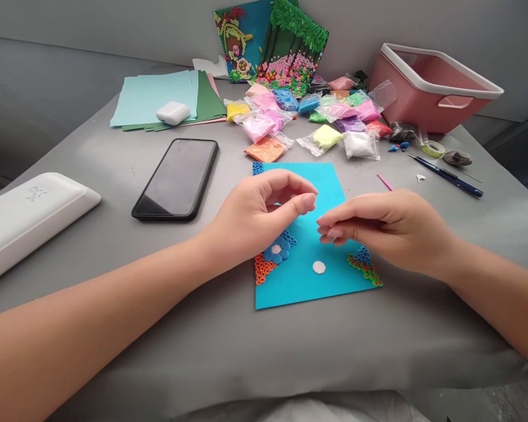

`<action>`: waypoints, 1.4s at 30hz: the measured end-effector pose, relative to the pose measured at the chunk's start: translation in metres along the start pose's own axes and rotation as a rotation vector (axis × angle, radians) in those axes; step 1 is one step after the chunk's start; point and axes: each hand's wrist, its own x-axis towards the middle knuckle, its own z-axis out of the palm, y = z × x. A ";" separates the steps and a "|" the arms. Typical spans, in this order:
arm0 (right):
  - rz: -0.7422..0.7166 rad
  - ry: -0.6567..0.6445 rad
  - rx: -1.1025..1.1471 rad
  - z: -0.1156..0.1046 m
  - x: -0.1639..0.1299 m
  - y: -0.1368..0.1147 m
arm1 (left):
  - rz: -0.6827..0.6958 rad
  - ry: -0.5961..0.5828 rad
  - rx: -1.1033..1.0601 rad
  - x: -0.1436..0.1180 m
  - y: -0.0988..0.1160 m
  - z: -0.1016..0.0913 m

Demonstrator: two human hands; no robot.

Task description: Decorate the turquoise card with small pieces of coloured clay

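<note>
Matt blue foam sheet (pixel 310 281) lies on a smooth grey desk (pixel 114 176). Left of it, a glossy black glass phone (pixel 176 179); behind it, crinkly clear plastic clay bags (pixel 308 117) and a smooth pink plastic basket (pixel 431 88).

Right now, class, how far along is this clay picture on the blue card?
Done: a blue flower, orange and green-blue corner patches and a white disc sit on the blue card. In hand: the left hand and right hand meet fingertip to fingertip above it. Left: most of the card is bare.
</note>
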 end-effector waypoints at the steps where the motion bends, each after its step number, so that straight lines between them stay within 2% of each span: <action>1: 0.001 -0.022 -0.008 0.000 0.000 0.001 | 0.000 -0.001 0.002 0.000 0.000 0.000; 6: -0.017 -0.065 -0.168 -0.002 -0.001 0.004 | -0.001 -0.010 0.008 0.000 0.000 0.000; 10: -0.023 -0.149 -0.148 -0.003 -0.002 0.006 | 0.009 -0.004 0.028 -0.001 0.001 0.000; 15: -0.090 -0.113 -0.210 -0.003 -0.001 0.005 | 0.043 0.023 0.092 -0.002 0.001 0.002; 18: -0.162 -0.140 -0.256 -0.004 0.000 0.005 | 0.071 0.027 0.111 -0.003 0.003 0.002; 25: -0.247 -0.170 -0.258 -0.005 0.003 0.012 | 0.074 0.006 0.054 -0.002 -0.001 0.002; 30: -0.194 -0.216 -0.239 -0.005 0.004 0.013 | 0.057 0.028 0.081 -0.003 -0.001 0.001; 37: -0.232 -0.227 -0.199 -0.004 0.002 0.012 | 0.069 0.016 0.080 -0.004 0.005 0.003; 42: -0.274 -0.270 -0.254 -0.004 0.000 0.011 | 0.059 0.008 0.103 -0.005 0.004 0.003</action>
